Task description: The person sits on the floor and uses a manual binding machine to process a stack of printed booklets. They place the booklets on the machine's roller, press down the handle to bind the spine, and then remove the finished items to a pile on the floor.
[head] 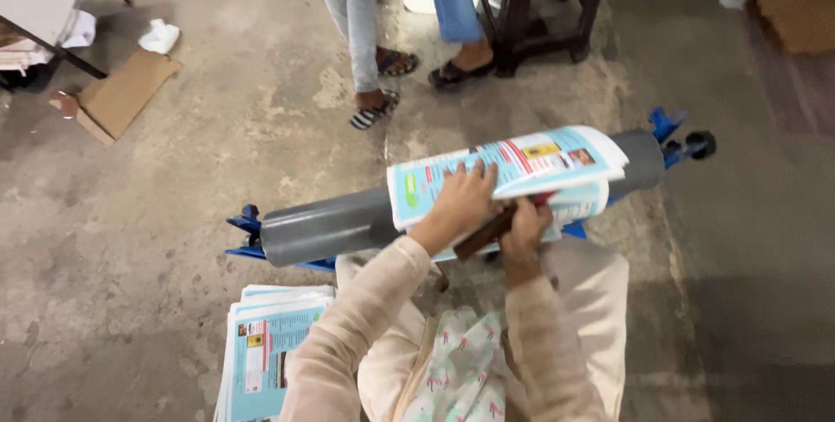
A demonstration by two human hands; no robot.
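**Printed sheet pressed over a grey pipe roller**

I look down at my own two arms in loose, pale peach sleeves. In front of me a smooth grey pipe (326, 226), round and matte like plastic tubing, lies level across a blue metal stand (668, 130) that shows at both ends.

A glossy printed sheet (513, 170), light blue with white, red and yellow panels, is draped over the right half of the pipe and curves with its round shape. Its lower edge curls under the pipe toward me.

My left hand (463, 200) lies flat on top of the sheet, fingers spread and loose, pressing the paper against the pipe rather than gripping it.

My right hand (526, 224) is just beside it, below the sheet's front edge, fingers curled tight around a dark brown, flat stick-shaped tool (484, 235) that angles down to the left. The two hands nearly touch.

On the floor to my left, near my elbow, sits a neat stack of similar sheets (265, 344).

The floor (174, 213) is rough, stained grey concrete. Farther off, a person's legs in jeans and sandals (370, 48) stand near a dark plastic stool (539, 4). A scrap of brown cardboard (122, 91) lies at upper left.
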